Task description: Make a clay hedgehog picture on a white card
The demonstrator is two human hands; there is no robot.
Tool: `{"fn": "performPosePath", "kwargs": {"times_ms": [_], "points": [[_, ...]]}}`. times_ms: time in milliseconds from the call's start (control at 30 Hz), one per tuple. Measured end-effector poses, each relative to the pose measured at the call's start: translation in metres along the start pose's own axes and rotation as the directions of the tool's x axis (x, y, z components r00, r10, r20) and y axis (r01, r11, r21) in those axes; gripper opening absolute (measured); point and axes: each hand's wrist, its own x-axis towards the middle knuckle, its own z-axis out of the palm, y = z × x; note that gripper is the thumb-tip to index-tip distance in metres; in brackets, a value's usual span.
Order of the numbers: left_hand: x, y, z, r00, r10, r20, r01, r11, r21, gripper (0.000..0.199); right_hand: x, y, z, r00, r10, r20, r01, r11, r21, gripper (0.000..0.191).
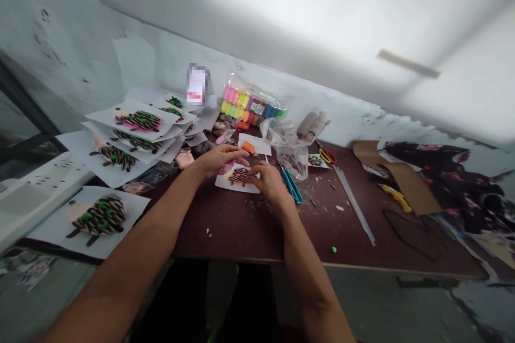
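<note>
My left hand (221,159) is curled above the left edge of a small white card, with a lump of pink clay (226,168) showing under its fingers. On the card (225,183) is a hedgehog figure (240,176) with dark striped spines, pink dots and an orange edge. My right hand (270,179) pinches at the figure's right side; what its fingertips hold, if anything, is too small to make out. Just behind the hands, a block of orange clay (248,147) lies on a white paper (261,144).
Teal-handled scissors (292,186) lie right of my right hand, near a crumpled plastic bag (295,153). A pack of coloured clay (253,104) leans on the wall. Hedgehog cards (139,120) are stacked at left. Clear sticks (354,203) and a yellow cutter (396,197) lie right.
</note>
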Motion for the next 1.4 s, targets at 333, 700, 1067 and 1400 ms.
{"fn": "performPosePath", "kwargs": {"times_ms": [333, 700, 1067, 1400], "points": [[0.0, 0.0, 0.001, 1.0, -0.012, -0.016, 0.013, 0.999, 0.042, 0.027, 0.0, -0.004, 0.0, 1.0, 0.001, 0.015, -0.001, 1.0, -0.007, 0.013], [0.0, 0.0, 0.0, 1.0, -0.019, 0.004, 0.018, 0.998, 0.053, 0.026, -0.001, -0.006, -0.004, 1.0, -0.001, 0.028, 0.002, 1.0, -0.025, 0.014], [0.006, -0.004, -0.003, 0.986, -0.025, -0.166, 0.026, 1.0, 0.002, 0.03, -0.001, 0.001, -0.001, 0.96, 0.132, -0.248, -0.081, 0.975, 0.205, 0.015], [0.013, -0.016, 0.025, 0.935, 0.254, -0.248, -0.2, 0.954, 0.222, 0.034, -0.004, -0.031, 0.007, 0.981, 0.091, -0.172, -0.002, 0.888, 0.459, 0.026]]}}
